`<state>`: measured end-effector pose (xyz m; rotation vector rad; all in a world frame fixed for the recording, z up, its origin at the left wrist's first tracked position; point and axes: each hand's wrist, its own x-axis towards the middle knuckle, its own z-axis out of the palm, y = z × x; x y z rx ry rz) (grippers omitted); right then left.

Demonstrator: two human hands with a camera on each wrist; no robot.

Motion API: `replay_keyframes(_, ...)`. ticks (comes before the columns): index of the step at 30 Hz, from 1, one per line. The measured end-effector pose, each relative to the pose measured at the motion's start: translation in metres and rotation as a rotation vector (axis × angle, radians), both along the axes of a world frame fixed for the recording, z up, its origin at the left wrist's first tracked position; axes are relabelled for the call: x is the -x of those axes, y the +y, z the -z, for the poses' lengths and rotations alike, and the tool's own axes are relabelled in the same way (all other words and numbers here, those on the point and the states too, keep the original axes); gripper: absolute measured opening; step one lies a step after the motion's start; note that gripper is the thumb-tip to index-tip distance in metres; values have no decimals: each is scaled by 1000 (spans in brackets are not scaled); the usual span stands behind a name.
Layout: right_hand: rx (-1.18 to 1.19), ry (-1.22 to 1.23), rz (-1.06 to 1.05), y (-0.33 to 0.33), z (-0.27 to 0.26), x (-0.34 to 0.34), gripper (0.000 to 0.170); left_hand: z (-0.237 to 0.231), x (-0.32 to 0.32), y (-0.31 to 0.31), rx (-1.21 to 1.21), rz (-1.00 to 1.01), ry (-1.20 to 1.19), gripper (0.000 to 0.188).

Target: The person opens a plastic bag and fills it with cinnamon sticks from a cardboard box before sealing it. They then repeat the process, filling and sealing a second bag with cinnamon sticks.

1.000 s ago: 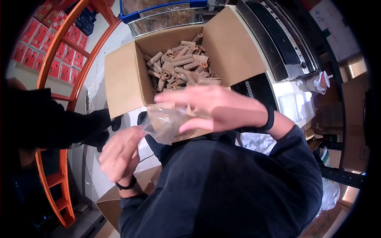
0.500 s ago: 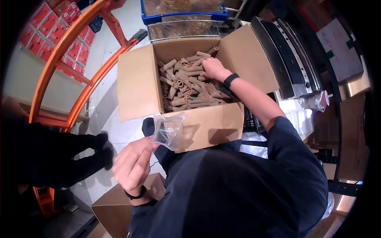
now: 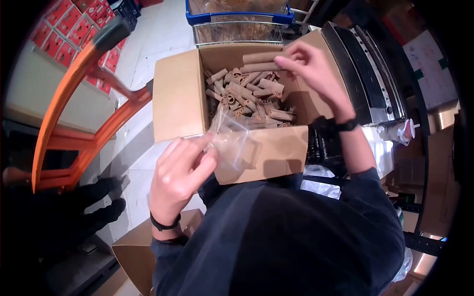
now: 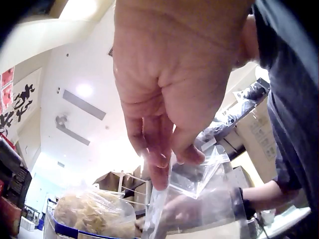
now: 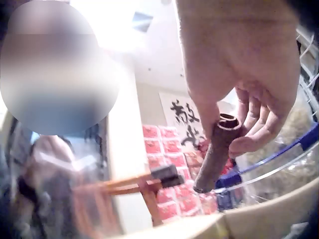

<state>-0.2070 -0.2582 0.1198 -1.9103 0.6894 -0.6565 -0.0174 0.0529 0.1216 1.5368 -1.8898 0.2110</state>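
Cinnamon sticks (image 3: 242,93), brown and rolled, are heaped inside an open cardboard box (image 3: 175,98). Over the box's far right part, my right hand (image 3: 316,71) pinches a cinnamon stick (image 3: 259,58) between thumb and fingers, raised above the heap; a second lies alongside it in the head view. The right wrist view shows the gripped stick (image 5: 214,154) pointing down, its rolled end by the thumb. My left hand (image 3: 180,170) pinches a clear plastic bag (image 3: 232,138) by its edge over the near left corner of the box. The bag (image 4: 199,184) is see-through and hangs beside the fingers.
A blue-rimmed wire cart (image 3: 237,32) with bagged goods stands behind the box. An orange metal frame (image 3: 61,113) rises at left, near another person's dark-clothed legs (image 3: 84,202). At right is a black appliance (image 3: 363,79). Another cardboard box (image 3: 133,246) sits at lower left.
My right hand went from beside the bag down into the heap, then rose with cinnamon held. My left hand carried the bag rightward, up to the box's near left corner.
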Motion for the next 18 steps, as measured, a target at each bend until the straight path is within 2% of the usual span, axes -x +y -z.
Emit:
replay_keyframes(4,-216,-99,-132,54,-75,38,23,-2,8,-21,-10,5,-51,23)
replay_keyframes(6,-249,-37,-188,70,-83,47,21,-3,13,-30,-24,7,-37,23)
replay_keyframes(10,-222,54,-139,81,-78,47,27,-3,21,-41,-44,6,-60,26)
replay_keyframes(14,-126,170,-119,81,-73,41,32,5,26,-49,-32,21,-79,21)
replay_keyframes(16,195,265,-128,83,-68,34,37,8,31,-52,-41,25,-80,20)
replay_keyframes(17,291,249,-156,82,-58,31,31,11,34,-53,-30,24,-75,20)
replay_keyframes(18,291,247,-153,83,-53,27,31,12,36,-54,-19,23,-69,19)
